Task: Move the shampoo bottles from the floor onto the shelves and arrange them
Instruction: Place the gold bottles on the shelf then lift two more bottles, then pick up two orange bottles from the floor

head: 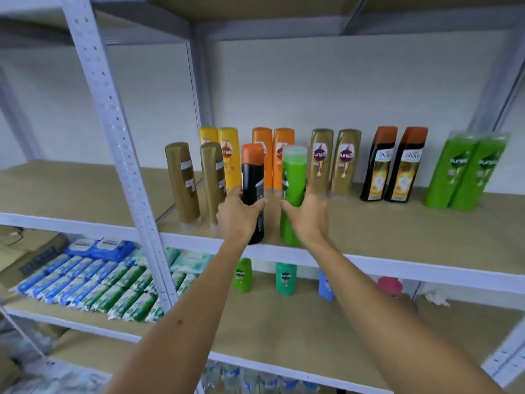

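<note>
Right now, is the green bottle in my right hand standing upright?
Upright, cap up: the green bottle stands at the shelf's front edge.

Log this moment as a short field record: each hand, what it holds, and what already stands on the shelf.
left hand: grips the black bottle with orange cap, upright at the front edge of the upper shelf
right hand: grips the green bottle, upright beside the black one
back row on shelf: pairs, left to right: yellow bottles, orange bottles, gold bottles, black bottles, green bottles
front left: two gold bottles with backs facing out
lower shelf: a few small bottles; wrapped packs at left
</note>
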`<action>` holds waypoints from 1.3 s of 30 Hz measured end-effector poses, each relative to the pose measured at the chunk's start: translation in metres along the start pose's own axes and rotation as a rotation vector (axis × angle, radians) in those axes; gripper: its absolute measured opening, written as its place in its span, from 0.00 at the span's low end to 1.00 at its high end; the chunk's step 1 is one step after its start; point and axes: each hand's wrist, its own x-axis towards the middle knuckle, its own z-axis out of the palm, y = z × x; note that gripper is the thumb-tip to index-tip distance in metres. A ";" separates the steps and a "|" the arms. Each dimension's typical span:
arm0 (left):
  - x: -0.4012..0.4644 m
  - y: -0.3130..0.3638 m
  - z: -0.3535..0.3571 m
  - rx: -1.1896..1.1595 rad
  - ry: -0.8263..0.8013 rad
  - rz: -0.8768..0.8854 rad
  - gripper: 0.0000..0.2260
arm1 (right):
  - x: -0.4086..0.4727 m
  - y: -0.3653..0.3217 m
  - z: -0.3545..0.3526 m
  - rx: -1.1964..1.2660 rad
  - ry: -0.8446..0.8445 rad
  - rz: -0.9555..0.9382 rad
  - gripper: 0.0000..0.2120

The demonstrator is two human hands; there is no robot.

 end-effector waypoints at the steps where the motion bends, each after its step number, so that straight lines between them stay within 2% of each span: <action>1: 0.002 -0.001 0.003 0.014 0.008 0.002 0.17 | 0.002 0.000 0.004 -0.011 0.015 0.000 0.23; 7: 0.016 -0.002 0.021 0.004 -0.003 0.005 0.18 | 0.012 -0.004 0.017 -0.002 -0.001 -0.016 0.27; 9: 0.017 -0.007 0.023 -0.018 -0.037 -0.020 0.18 | 0.010 0.004 0.019 0.067 -0.068 -0.009 0.26; 11: 0.014 -0.018 0.025 -0.042 -0.116 -0.041 0.20 | 0.003 0.022 0.027 0.240 -0.211 0.027 0.23; 13: 0.007 -0.033 0.028 -0.045 -0.194 -0.076 0.22 | -0.003 0.043 0.037 0.369 -0.328 0.042 0.28; 18: 0.001 -0.049 0.034 -0.027 -0.177 -0.073 0.17 | 0.010 0.057 0.046 0.361 -0.386 -0.004 0.30; 28: 0.014 -0.051 0.042 0.006 -0.170 -0.122 0.21 | 0.020 0.055 0.065 0.295 -0.325 0.022 0.34; 34: 0.010 -0.056 0.039 0.109 -0.202 -0.110 0.18 | 0.014 0.056 0.059 0.259 -0.350 0.060 0.37; 37: -0.008 -0.064 0.037 0.170 -0.127 -0.045 0.19 | -0.003 0.058 0.047 0.065 -0.277 0.055 0.32; 39: -0.028 -0.078 0.038 0.202 -0.069 0.081 0.18 | -0.024 0.060 0.038 -0.080 -0.193 -0.045 0.24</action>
